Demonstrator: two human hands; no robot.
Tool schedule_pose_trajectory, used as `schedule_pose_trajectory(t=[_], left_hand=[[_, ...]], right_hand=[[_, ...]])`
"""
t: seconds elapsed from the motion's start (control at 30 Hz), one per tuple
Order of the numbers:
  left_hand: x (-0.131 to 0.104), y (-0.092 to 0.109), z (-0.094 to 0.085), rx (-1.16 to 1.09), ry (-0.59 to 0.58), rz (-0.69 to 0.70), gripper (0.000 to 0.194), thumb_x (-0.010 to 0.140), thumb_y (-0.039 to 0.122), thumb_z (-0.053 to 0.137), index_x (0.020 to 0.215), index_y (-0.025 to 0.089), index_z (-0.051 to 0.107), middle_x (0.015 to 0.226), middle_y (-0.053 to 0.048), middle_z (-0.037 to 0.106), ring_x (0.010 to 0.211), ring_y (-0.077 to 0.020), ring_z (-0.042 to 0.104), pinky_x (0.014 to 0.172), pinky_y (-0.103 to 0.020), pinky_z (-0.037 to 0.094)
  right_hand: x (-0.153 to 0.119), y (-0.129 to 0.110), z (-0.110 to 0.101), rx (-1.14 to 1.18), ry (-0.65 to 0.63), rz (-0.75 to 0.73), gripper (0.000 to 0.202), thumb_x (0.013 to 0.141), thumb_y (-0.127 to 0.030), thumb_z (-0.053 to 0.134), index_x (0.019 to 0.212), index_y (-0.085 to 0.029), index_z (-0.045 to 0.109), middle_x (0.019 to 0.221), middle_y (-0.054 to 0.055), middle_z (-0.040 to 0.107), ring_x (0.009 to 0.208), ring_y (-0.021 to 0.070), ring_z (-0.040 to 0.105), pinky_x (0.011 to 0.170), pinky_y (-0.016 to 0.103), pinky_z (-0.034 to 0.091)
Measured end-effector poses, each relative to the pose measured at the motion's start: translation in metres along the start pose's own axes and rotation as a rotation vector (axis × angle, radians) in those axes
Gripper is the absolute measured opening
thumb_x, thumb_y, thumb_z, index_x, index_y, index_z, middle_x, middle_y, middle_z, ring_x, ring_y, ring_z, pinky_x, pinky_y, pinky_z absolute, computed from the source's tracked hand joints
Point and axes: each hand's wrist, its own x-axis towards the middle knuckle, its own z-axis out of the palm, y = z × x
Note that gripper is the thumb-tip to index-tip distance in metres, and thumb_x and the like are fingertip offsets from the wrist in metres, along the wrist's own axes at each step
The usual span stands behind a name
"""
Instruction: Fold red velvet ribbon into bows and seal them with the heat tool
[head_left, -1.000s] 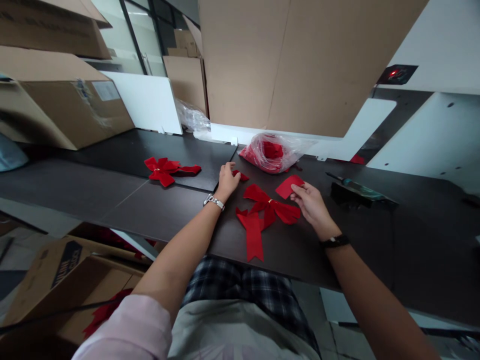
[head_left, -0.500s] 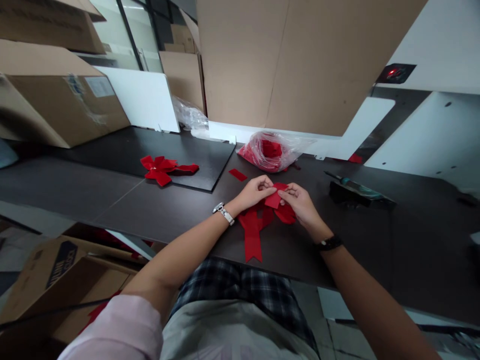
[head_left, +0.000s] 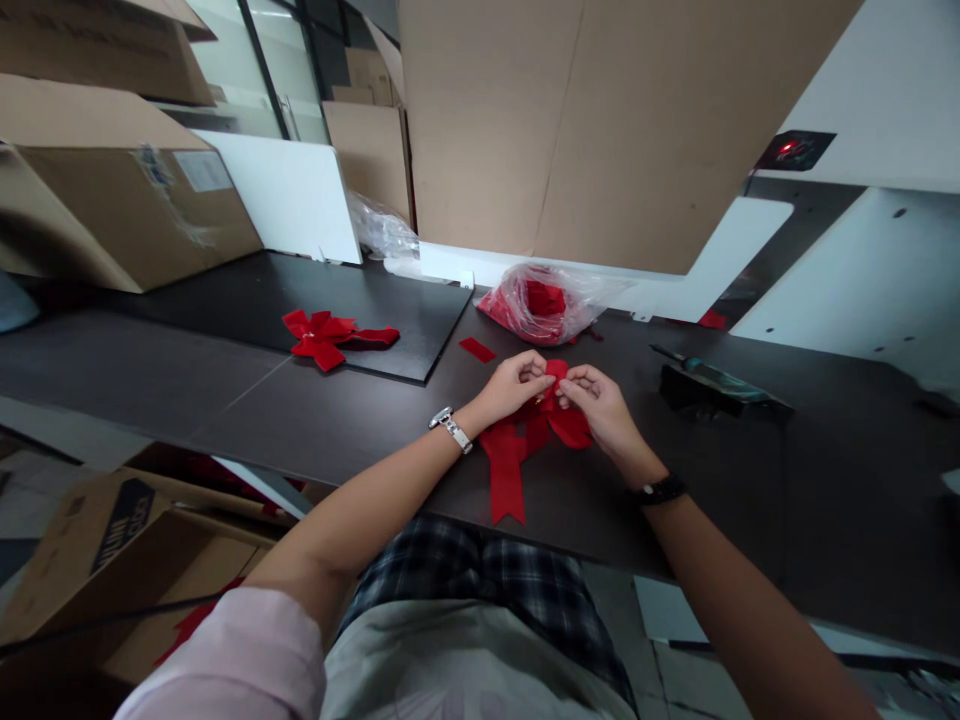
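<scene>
Two-handed, pinches a curled red ribbon piece [head_left: 556, 369], with left grip [head_left: 514, 386] and right grip [head_left: 600, 402] both closed on it, over a red bow [head_left: 571, 430] on the dark surface [head_left: 360, 425], near a plastic bag [head_left: 576, 312].

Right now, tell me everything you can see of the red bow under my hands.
The red bow lies on the dark table and looks like velvety fabric. One flat tail points toward you, ending in a notch; a rounded loop shows below the right hand. That hand and the left hand partly hide it, pinching a small red piece over it. Whether they touch the bow isn't clear.
</scene>
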Motion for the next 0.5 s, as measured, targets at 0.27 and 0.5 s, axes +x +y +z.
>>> schedule_pose_trajectory(t=[0.27, 0.5], left_hand=[[-0.0005, 0.0012, 0.0002, -0.035, -0.045, -0.048, 0.053, 0.063, 0.046, 0.074, 0.092, 0.006, 0.056, 0.082, -0.004, 0.061, 0.072, -0.0054, 0.055, 0.073, -0.021, 0.043], [-0.0009, 0.0011, 0.0016, -0.045, -0.14, -0.062, 0.052, 0.061, 0.045, 0.076, 0.088, 0.006, 0.056, 0.079, -0.002, 0.059, 0.072, -0.0046, 0.053, 0.075, -0.021, 0.041]], right_hand=[[0.0005, 0.0009, -0.0014, 0.013, -0.014, 0.002, 0.032, 0.067, -0.041, 0.074, 0.076, -0.019, 0.053, 0.062, -0.004, 0.055, 0.052, 0.0075, 0.05, 0.052, 0.021, 0.042], [-0.001, 0.0014, -0.0006, 0.019, -0.01, 0.019, 0.038, 0.068, -0.044, 0.073, 0.074, -0.019, 0.045, 0.059, -0.006, 0.053, 0.045, 0.0051, 0.045, 0.045, 0.019, 0.034]])
